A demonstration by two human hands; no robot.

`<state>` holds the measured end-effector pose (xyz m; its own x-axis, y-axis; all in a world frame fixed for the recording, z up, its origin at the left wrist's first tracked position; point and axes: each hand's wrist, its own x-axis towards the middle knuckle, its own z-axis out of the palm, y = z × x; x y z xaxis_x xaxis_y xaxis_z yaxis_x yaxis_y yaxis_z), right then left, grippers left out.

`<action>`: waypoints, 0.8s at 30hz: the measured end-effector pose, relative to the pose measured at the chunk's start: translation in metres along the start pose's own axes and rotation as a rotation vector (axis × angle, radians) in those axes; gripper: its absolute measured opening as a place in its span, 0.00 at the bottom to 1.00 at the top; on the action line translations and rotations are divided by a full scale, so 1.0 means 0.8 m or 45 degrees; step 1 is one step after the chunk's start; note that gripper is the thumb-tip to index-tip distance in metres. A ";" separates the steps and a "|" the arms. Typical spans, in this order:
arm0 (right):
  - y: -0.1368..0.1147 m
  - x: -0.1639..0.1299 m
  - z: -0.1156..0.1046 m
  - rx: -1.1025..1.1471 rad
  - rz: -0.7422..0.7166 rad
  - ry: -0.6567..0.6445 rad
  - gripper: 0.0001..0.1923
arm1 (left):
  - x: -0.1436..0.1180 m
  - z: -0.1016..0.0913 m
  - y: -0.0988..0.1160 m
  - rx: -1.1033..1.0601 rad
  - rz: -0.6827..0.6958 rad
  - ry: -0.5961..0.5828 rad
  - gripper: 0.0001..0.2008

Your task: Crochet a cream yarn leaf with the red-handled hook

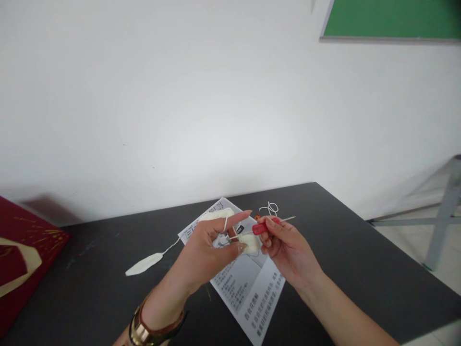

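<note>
A small cream crocheted piece (pixel 251 243) is pinched between the thumb and lower fingers of my left hand (pixel 205 247). Cream yarn (pixel 225 224) loops over that hand's raised index finger. My right hand (pixel 290 245) is closed around the red handle of a crochet hook (pixel 263 228). The hook's thin metal shaft points left to the crocheted piece, and another thin metal end sticks out to the right. Exactly how the yarn sits on the tip is too small to tell. Under both hands lies a printed paper sheet (pixel 248 283).
A pale, leaf-shaped crocheted piece (pixel 144 264) trails a yarn tail on the black table (pixel 108 245). Behind my hands are a cream yarn bundle (pixel 220 214) and a curled white strand (pixel 271 208). A red box (pixel 39 250) stands left; a metal frame (pixel 441 221) is right.
</note>
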<state>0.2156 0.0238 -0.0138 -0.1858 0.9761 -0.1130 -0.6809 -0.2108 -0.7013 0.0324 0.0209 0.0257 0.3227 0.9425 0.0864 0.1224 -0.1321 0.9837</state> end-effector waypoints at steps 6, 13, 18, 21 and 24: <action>0.005 -0.005 0.005 -0.155 -0.275 0.023 0.06 | 0.001 0.009 -0.002 0.116 0.006 0.129 0.19; 0.018 -0.020 -0.005 -0.834 -0.939 0.026 0.09 | 0.003 0.020 -0.007 -0.029 -0.156 0.287 0.28; 0.016 -0.025 -0.005 -1.380 -1.483 -0.208 0.23 | 0.005 0.032 -0.008 -0.510 -0.276 0.339 0.29; 0.010 -0.022 -0.006 -1.544 -1.771 -0.448 0.28 | 0.004 0.032 -0.009 -0.791 -0.295 0.289 0.33; 0.006 -0.016 -0.009 -1.294 -1.539 -0.398 0.21 | 0.003 0.024 -0.009 -0.857 -0.314 0.188 0.35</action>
<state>0.2196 0.0105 -0.0210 -0.1318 0.4607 0.8777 0.1763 0.8822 -0.4366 0.0502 0.0179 0.0161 0.2246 0.9583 -0.1765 -0.4432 0.2618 0.8573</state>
